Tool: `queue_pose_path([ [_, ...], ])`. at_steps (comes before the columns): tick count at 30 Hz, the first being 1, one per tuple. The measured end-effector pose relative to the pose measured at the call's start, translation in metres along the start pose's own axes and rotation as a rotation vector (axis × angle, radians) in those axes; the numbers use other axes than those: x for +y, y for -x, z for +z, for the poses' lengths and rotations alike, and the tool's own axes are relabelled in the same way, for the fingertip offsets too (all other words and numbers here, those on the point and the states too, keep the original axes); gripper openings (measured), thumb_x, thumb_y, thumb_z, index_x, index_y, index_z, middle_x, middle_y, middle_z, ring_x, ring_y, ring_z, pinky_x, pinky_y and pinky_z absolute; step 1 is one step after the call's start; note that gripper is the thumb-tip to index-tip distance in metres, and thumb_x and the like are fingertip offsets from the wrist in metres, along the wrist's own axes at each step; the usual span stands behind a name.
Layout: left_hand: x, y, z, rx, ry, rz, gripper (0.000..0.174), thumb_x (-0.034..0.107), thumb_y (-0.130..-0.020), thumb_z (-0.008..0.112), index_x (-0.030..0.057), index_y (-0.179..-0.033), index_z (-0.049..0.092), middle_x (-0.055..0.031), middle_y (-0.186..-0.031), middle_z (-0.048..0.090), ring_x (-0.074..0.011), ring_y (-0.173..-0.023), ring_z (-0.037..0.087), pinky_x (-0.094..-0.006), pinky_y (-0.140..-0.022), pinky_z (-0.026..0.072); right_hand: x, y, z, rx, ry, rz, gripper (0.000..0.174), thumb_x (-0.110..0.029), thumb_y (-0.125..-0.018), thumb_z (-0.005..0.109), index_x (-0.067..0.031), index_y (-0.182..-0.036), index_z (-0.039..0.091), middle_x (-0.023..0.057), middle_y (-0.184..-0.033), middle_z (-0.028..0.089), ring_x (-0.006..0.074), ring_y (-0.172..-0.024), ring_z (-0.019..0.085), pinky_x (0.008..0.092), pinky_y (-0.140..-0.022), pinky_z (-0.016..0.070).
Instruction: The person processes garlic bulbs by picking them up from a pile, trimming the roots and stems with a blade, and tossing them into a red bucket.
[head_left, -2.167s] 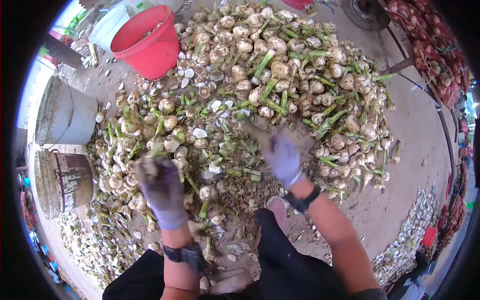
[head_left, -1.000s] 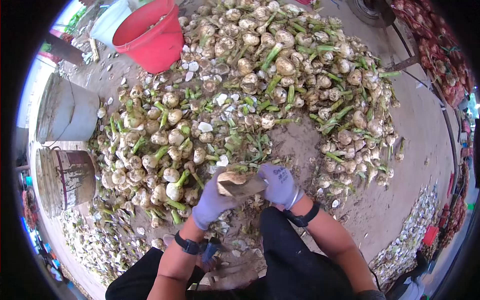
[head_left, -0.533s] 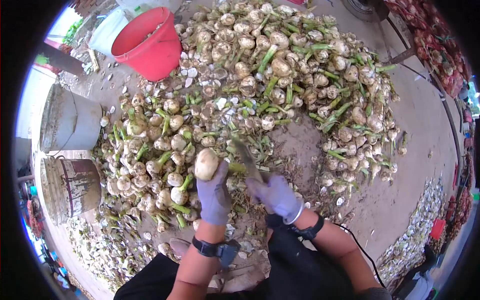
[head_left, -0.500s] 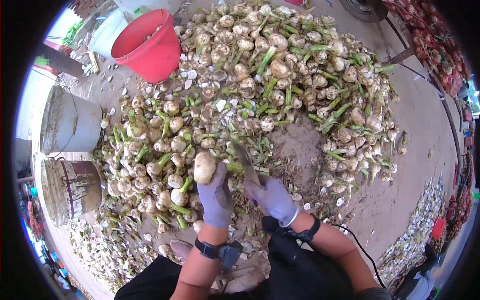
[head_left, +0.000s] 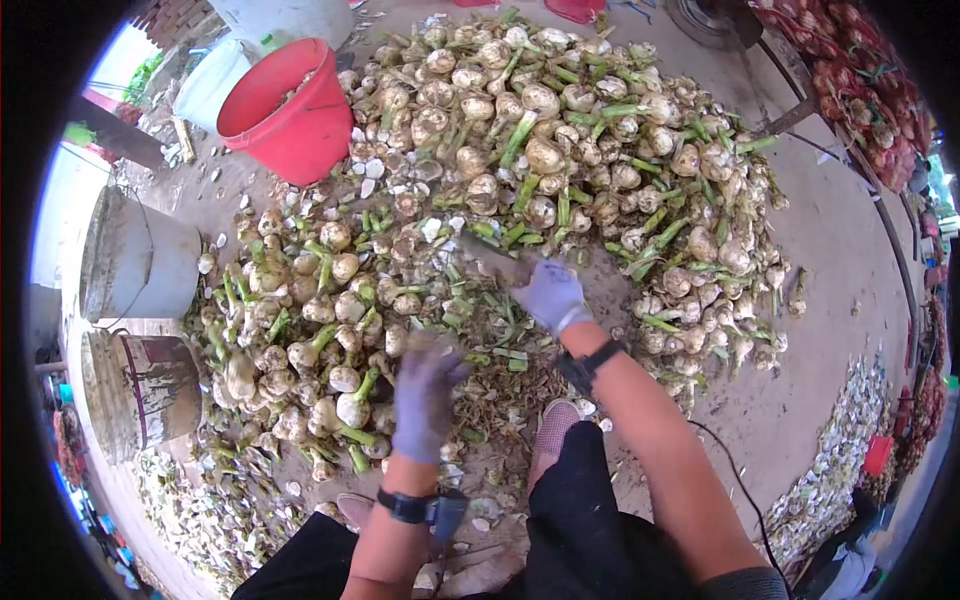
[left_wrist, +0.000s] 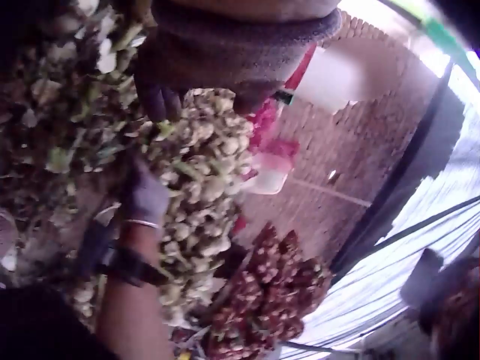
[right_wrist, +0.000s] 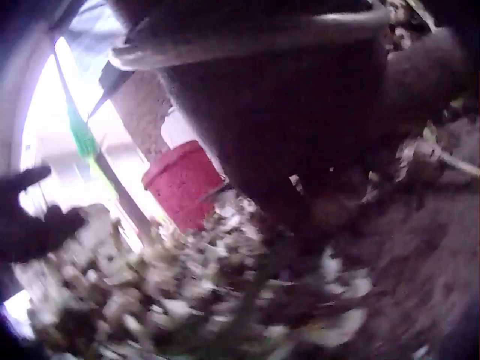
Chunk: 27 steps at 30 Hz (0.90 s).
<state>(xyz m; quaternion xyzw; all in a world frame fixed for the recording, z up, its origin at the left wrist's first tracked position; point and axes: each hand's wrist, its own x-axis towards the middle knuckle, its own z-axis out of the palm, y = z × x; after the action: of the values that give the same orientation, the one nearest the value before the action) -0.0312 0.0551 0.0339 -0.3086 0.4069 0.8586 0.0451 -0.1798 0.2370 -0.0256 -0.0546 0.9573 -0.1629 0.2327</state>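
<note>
My gloved right hand (head_left: 555,296) grips a knife (head_left: 490,256), its blurred blade pointing up and left over stem scraps. My gloved left hand (head_left: 425,395) is blurred in the head view, above the near edge of the left heap of garlic bulbs (head_left: 345,270). In the right wrist view its dark fingers (right_wrist: 56,225) are spread, with no bulb between them. Bulbs with green stems make up the larger garlic pile (head_left: 540,155) beyond both hands. The left wrist view has my right hand (left_wrist: 146,196) low beside that pile.
A red bucket (head_left: 295,130) stands at the back left. A white bucket (head_left: 150,255) and a stained bucket (head_left: 150,390) stand along the left. Red net bags (head_left: 860,90) are at the upper right. Pale peelings (head_left: 200,510) cover the floor at lower left.
The knife was at the stem of a garlic bulb in the left hand; that bulb has left the hand. The right hand has moved up and away with the knife, apart from the left.
</note>
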Motion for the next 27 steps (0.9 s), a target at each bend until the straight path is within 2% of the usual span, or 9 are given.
queue_pose_path([
  [1, -0.017, -0.001, -0.002, -0.024, -0.133, 0.015, 0.05, 0.024, -0.091, 0.061, 0.0046, -0.133, 0.042, -0.0032, -0.117, 0.057, -0.0171, -0.099, 0.057, -0.031, -0.082, 0.0473, -0.005, 0.017, -0.002, -0.015, -0.325, 0.047, 0.053, -0.042, -0.075, 0.073, 0.0, -0.105, 0.064, 0.0179, -0.091, 0.068, 0.0282, -0.082, 0.067, 0.0369, -0.074, 0.0515],
  [5, -0.023, 0.004, 0.012, -0.171, -0.226, 0.106, 0.061, 0.014, -0.088, 0.064, 0.0029, -0.139, 0.033, -0.007, -0.128, 0.051, -0.0174, -0.109, 0.054, -0.032, -0.094, 0.0438, -0.035, 0.113, -0.008, -0.335, -1.369, 0.095, 0.052, -0.034, -0.076, 0.074, 0.0, -0.112, 0.059, 0.0084, -0.092, 0.066, 0.0165, -0.071, 0.06, 0.0285, -0.066, 0.048],
  [8, -0.013, 0.016, 0.005, -0.258, -0.332, 0.184, 0.053, 0.007, -0.093, 0.055, 0.003, -0.139, 0.029, -0.0137, -0.134, 0.047, -0.0211, -0.116, 0.052, -0.0336, -0.1, 0.0426, -0.03, 0.137, -0.042, 0.214, -0.603, -0.456, 0.047, -0.026, -0.072, 0.072, -0.0024, -0.11, 0.058, 0.0116, -0.102, 0.06, 0.0251, -0.08, 0.062, 0.0319, -0.067, 0.0488],
  [9, -0.013, 0.011, -0.006, -0.395, -0.3, 0.172, 0.05, 0.011, -0.095, 0.051, 0.0036, -0.14, 0.028, -0.0171, -0.135, 0.046, -0.023, -0.118, 0.051, -0.0356, -0.101, 0.0427, -0.024, 0.138, -0.049, 0.201, -0.393, -0.544, 0.05, -0.02, -0.059, 0.068, -0.0025, -0.104, 0.058, 0.017, -0.111, 0.057, 0.0376, -0.095, 0.059, 0.0394, -0.078, 0.0493],
  [12, 0.006, 0.023, 0.018, -0.373, -0.226, 0.113, 0.056, 0.034, -0.098, 0.045, 0.0, -0.139, 0.029, -0.0251, -0.135, 0.046, -0.0284, -0.123, 0.05, -0.0399, -0.104, 0.042, -0.03, 0.145, -0.068, 0.134, -0.04, -0.569, 0.044, -0.022, -0.055, 0.067, -0.0033, -0.094, 0.057, 0.0156, -0.104, 0.056, 0.0372, -0.089, 0.058, 0.0397, -0.073, 0.0492],
  [14, 0.003, 0.008, 0.017, -0.694, 1.161, -0.784, 0.073, 0.049, -0.092, 0.049, -0.0058, -0.137, 0.032, -0.0252, -0.136, 0.044, -0.03, -0.123, 0.049, -0.0404, -0.105, 0.0407, -0.028, 0.144, -0.064, 0.129, -0.016, -0.613, 0.045, -0.026, -0.06, 0.065, -0.0045, -0.098, 0.057, 0.0151, -0.105, 0.057, 0.0334, -0.094, 0.058, 0.0379, -0.079, 0.0467],
  [19, 0.002, 0.013, 0.0, -0.331, 0.798, -0.834, 0.072, 0.046, -0.089, 0.057, -0.004, -0.136, 0.035, -0.0235, -0.133, 0.047, -0.0296, -0.117, 0.054, -0.0406, -0.103, 0.0419, -0.01, 0.131, -0.032, 0.114, -0.021, -0.682, 0.038, -0.029, -0.064, 0.064, -0.0072, -0.094, 0.058, 0.0131, -0.098, 0.059, 0.0296, -0.092, 0.06, 0.0381, -0.077, 0.0469],
  [22, -0.009, 0.016, -0.011, -0.351, -0.293, -0.145, 0.08, 0.003, -0.074, 0.077, 0.0087, -0.14, 0.031, -0.0128, -0.119, 0.057, -0.0201, -0.106, 0.058, -0.0347, -0.093, 0.0484, 0.002, 0.107, -0.013, 0.11, -0.102, -0.579, 0.032, -0.028, -0.068, 0.062, -0.0083, -0.094, 0.06, 0.0125, -0.091, 0.063, 0.0295, -0.08, 0.064, 0.0391, -0.067, 0.0493],
  [27, 0.01, 0.032, -0.012, -0.535, -0.455, 0.062, 0.077, 0.008, -0.073, 0.078, 0.0039, -0.137, 0.035, -0.0076, -0.117, 0.056, -0.0151, -0.101, 0.056, -0.0302, -0.085, 0.0496, 0.048, 0.094, 0.023, 0.275, -0.152, -0.103, 0.03, -0.035, -0.082, 0.06, -0.0052, -0.085, 0.063, 0.0153, -0.079, 0.065, 0.0318, -0.072, 0.066, 0.0413, -0.064, 0.051],
])
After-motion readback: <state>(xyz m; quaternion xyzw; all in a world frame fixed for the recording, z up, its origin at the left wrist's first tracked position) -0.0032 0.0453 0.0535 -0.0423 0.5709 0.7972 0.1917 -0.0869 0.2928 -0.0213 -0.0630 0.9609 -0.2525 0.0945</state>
